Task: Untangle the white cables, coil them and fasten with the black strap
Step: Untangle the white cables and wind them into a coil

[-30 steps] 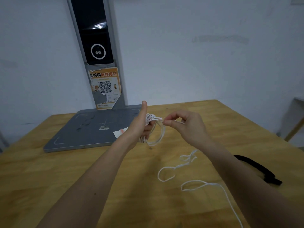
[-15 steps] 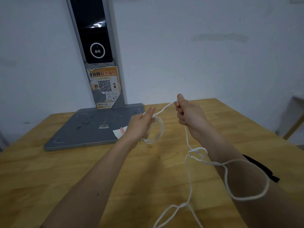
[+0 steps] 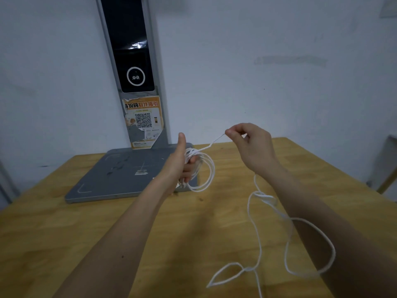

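1. Where the view is nearest us, we see the loose end of the white cable [image 3: 255,229] trailing in open loops above the wooden table [image 3: 64,233], with a small knot low in the slack and one wide loop hanging around the right forearm.
2. Further out, we see the cable rise from those loops along the right wrist to the right hand [image 3: 251,145], which is held up above the table and pinches the strand between thumb and fingertip, its other fingers curled.
3. From that pinch, we follow a taut stretch of cable slanting down to the left hand [image 3: 180,162], whose thumb points straight up while its fingers curl around a bundle of coils; one larger coil droops below the hand.
4. Behind the left hand, we see a grey flat base [image 3: 120,175] lying on the table.
5. Farthest off, we see a grey post [image 3: 133,72] standing from that base against the white wall, carrying a dark panel and an orange sticker [image 3: 142,117] with a square code.
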